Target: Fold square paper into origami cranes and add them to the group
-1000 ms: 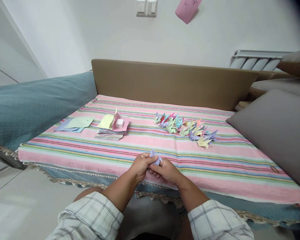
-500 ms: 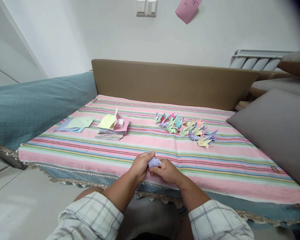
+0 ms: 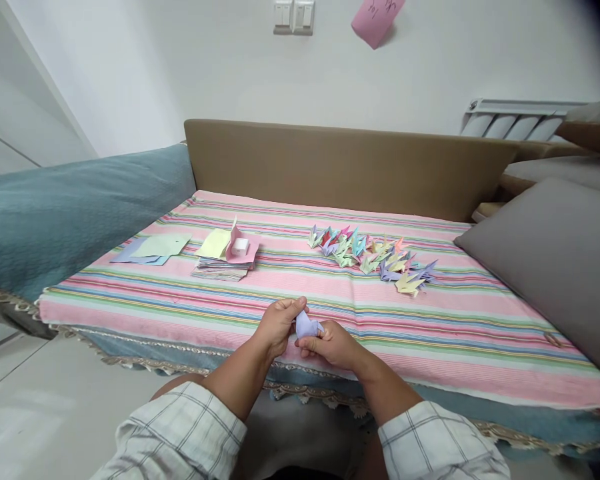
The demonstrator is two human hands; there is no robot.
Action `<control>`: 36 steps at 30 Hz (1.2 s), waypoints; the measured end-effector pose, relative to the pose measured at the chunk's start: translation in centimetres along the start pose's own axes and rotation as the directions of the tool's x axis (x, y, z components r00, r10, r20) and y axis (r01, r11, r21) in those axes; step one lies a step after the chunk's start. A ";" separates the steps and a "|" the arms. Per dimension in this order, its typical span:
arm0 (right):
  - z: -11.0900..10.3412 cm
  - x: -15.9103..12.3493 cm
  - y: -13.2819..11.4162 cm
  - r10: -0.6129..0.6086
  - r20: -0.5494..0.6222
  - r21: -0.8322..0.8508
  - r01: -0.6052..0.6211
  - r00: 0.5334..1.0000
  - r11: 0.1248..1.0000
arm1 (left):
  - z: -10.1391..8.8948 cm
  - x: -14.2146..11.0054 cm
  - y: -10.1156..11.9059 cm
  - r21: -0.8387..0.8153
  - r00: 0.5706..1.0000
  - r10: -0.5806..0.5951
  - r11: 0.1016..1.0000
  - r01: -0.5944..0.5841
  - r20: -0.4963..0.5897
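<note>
Between my two hands is a small piece of folded lavender paper (image 3: 307, 325), held just over the front edge of the striped cloth. My left hand (image 3: 278, 325) pinches its upper left side between thumb and fingers. On the lower right side, my right hand (image 3: 330, 343) grips the paper, thumb in front. Part of the folds lies behind the fingers. Beyond my hands, to the right, sit several folded paper cranes (image 3: 370, 255) in many colours, set close together in slanting rows.
A stack of square paper (image 3: 224, 268) stands left of centre, a small white block (image 3: 241, 247) on top. Loose green and blue sheets (image 3: 160, 245) lie farther left. A grey cushion (image 3: 555, 260) leans at the right, and the brown sofa back (image 3: 350, 163) closes off the rear.
My left hand has shifted slightly up and left, and its thumb has moved off the paper's middle. More of the lavender paper shows now. My right hand keeps its grip, nearly still.
</note>
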State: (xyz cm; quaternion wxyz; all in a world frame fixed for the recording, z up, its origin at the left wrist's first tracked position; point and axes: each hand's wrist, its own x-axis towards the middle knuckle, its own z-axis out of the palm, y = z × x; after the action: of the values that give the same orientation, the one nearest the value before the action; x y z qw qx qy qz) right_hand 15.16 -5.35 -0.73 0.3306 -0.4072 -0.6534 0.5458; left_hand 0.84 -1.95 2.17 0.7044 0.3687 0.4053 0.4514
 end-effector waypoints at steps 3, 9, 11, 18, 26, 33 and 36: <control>0.0 0.0 -0.3 0.033 -0.040 0.027 -0.032 0.999 0.999 | -0.2 -0.4 0.6 0.039 0.996 -0.072 0.997 0.070 0.050; 0.1 -0.1 -0.7 0.047 -0.078 0.105 -0.039 0.996 0.994 | -0.3 -0.8 0.4 0.224 0.951 -0.039 0.974 -0.032 0.307; 0.2 -0.1 -0.6 0.053 -0.066 0.099 -0.047 0.996 0.994 | -0.2 -0.7 -0.1 0.211 0.961 -0.011 0.976 -0.049 0.277; 0.0 0.2 0.1 0.063 -0.102 0.142 -0.048 0.993 0.989 | -0.1 -0.5 0.3 0.150 0.977 -0.032 0.989 0.000 0.212; -0.7 0.4 -0.3 0.075 -0.253 0.158 -0.035 0.964 0.987 | -0.7 -0.4 0.4 0.174 0.960 -0.053 0.985 0.004 0.275; -2.5 -0.2 0.4 -0.044 -0.256 0.311 0.125 0.966 0.942 | -0.9 0.2 0.7 0.287 0.991 0.061 0.954 -0.092 0.116; -2.8 0.0 0.5 -0.020 -0.373 0.318 0.148 0.928 0.936 | -0.7 0.1 0.8 0.379 0.984 0.101 0.913 -0.149 0.145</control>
State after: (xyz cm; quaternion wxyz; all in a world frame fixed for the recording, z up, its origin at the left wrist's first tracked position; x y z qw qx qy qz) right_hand 17.75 -4.09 -0.75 0.5346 -0.4089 -0.4935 0.5508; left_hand -0.07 -1.50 2.58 0.6104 0.5531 0.4183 0.3827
